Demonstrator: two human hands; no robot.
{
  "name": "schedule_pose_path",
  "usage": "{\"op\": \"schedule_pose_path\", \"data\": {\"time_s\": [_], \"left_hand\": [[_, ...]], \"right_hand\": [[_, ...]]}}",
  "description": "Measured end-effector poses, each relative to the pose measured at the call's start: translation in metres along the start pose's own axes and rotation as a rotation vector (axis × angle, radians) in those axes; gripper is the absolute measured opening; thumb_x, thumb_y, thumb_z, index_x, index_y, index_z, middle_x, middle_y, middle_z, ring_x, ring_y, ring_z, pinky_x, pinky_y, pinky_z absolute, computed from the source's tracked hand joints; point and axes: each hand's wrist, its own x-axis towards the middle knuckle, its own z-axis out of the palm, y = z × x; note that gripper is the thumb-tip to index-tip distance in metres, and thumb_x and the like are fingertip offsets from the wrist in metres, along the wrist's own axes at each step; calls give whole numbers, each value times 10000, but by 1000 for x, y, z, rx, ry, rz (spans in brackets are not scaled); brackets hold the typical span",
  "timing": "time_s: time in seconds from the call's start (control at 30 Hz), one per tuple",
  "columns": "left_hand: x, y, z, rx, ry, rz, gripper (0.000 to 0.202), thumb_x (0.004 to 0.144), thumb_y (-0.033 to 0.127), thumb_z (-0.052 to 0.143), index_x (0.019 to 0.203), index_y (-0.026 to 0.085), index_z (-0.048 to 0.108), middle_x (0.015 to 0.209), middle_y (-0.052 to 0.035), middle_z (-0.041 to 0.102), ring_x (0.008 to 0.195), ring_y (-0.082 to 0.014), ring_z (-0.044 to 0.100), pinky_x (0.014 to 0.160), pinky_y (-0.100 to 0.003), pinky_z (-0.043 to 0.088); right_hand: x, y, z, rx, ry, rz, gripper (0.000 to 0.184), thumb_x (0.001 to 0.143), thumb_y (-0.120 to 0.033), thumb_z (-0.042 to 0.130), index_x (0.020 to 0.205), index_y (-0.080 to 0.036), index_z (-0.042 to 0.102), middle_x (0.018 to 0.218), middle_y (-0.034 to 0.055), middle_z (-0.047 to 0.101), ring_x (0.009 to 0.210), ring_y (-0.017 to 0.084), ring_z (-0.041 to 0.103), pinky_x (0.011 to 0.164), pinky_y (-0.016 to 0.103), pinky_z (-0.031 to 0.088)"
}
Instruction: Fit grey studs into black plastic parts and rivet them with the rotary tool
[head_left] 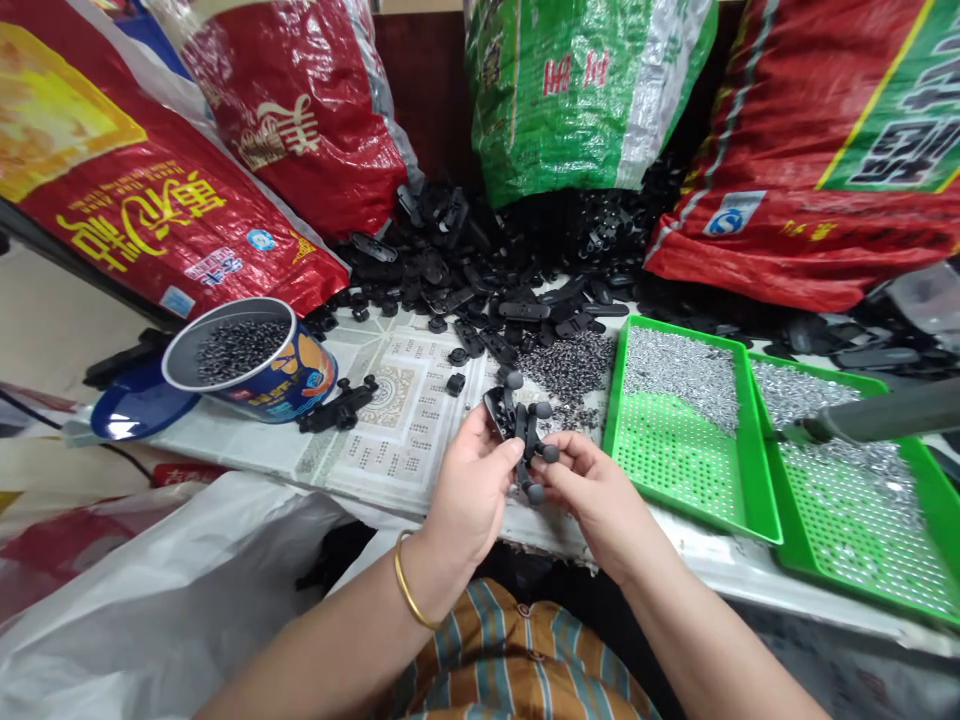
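A black plastic holder (521, 422) with several rounded knobs on its arms is held up over the front of the table. My left hand (474, 485) grips its body between thumb and fingers. From the other side, my right hand (589, 485) pinches one of the lower arms near a knob; the fingertips are partly hidden. Just behind lies a pile of tiny dark screws (574, 365). Another black assembly (341, 405) rests on the table to the left, beside a blue tub (306, 375) filled with small dark pieces.
Two green perforated trays (765, 450) with small silvery screws stand at the right. A grey tool, perhaps an electric screwdriver (885, 415), reaches over the right one. Many loose black parts (450, 270) are heaped before the red sack (300, 130) and green sack (570, 100).
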Motion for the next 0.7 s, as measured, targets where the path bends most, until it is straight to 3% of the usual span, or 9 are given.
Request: {"op": "schedule_pose_path", "data": {"time_s": [0.4,0.6,0.7], "left_hand": [[-3,-4,-1,-23,-3,-7,379,709,49,559,1068,167,527,1030,-51,613,990,-180,553,915,-326,414],[-3,-5,0,-19,4,-33,382,711,54,561,1070,184,529,1023,-41,612,982,-179,558,902,-318,417],[-3,-1,-2,-20,9,-68,463,728,63,554,1159,215,479,1064,-48,601,988,-184,563,849,-301,445]], "right_hand": [[1,-5,4,120,7,143,319,509,-285,758,671,-167,509,572,-58,513,495,52,482,549,209,441],[4,2,0,-165,80,-72,233,573,-301,683,650,-178,501,559,-44,514,514,81,474,519,216,396],[2,-4,-8,-264,44,-68,236,630,-358,653,740,-174,553,603,-17,558,562,108,517,566,246,424]]}}
